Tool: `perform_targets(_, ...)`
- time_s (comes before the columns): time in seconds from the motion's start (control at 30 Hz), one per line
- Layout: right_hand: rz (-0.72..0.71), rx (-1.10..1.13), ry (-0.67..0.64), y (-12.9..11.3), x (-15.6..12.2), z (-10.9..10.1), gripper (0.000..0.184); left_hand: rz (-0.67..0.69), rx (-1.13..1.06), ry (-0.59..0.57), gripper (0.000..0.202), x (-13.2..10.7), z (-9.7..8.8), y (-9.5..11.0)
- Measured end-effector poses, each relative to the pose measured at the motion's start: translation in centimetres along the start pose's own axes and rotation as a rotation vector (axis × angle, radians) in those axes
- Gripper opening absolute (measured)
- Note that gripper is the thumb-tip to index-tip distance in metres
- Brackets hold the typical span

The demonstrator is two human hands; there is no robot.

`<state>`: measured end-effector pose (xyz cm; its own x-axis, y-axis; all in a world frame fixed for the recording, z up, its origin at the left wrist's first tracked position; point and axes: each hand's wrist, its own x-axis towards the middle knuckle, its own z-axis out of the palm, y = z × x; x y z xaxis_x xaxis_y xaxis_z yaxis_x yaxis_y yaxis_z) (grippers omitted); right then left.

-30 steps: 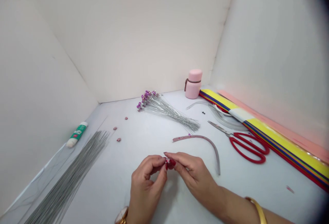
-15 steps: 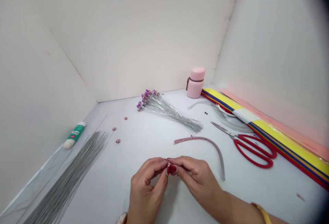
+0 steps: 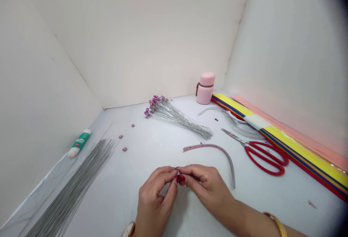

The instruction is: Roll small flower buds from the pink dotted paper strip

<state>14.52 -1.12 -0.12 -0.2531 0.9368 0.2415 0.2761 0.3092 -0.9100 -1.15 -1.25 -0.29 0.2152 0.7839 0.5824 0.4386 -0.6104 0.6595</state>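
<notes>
Speck of something pale and silvery (image 3: 178,172) pinched between both hands, and honestly it's too small and too covered by the fingers to say what it is. The left hand (image 3: 156,193), with a gold wristwatch (image 3: 128,229) cut off by the bottom of the frame, and the right hand (image 3: 203,188), with a thin gold bangle (image 3: 275,225), are both curled inward, fingertips pressed together on the speck, dark red nails showing.

Just ahead of the right hand lies a curved grey strip speckled with pink (image 3: 214,150). Further right are red-handled steel scissors (image 3: 261,157), then a long stack of yellow, blue and red striped paper strips (image 3: 296,153) running off toward the right edge. A clear curved plastic strip (image 3: 233,122) sits ahead of the scissors, its far end hard to make out against the stack.

Ahead of the left hand is a bundle of silver wires tipped with purple beads (image 3: 174,117). Further left lie long plain grey wires (image 3: 73,186), cut off at the bottom, and a white-and-green tube (image 3: 79,142).
</notes>
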Motion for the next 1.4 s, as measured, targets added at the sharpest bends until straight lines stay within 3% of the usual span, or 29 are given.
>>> perform_targets(0.23, -0.061, -0.117, 0.071, -0.3, -0.4, 0.7, 0.021, 0.034, 0.057, 0.046, 0.017, 0.0, 0.4, 0.2)
perform_targets(0.53, -0.084, -0.119, 0.142, -0.1, -0.2, 0.7, 0.017, -0.217, -0.069, -0.002, 0.017, -0.3, 0.5, 0.1)
perform_targets(0.8, -0.14, -0.101, 0.06, 0.1, -0.2, 0.0, 0.024, -0.073, -0.099, -0.015, 0.021, -0.5, -0.1, -0.4)
perform_targets(1.13, -0.078, -0.089, 0.067, 0.1, 0.2, -0.1, 0.019, -0.155, -0.137, -0.077, 0.021, -0.3, 0.0, -0.5)
perform_targets(1.4, -0.037, -0.071, 0.014, 0.0, -0.2, -0.2, 0.019, 0.013, -0.013, 0.0, 0.018, 0.3, 0.1, 0.0)
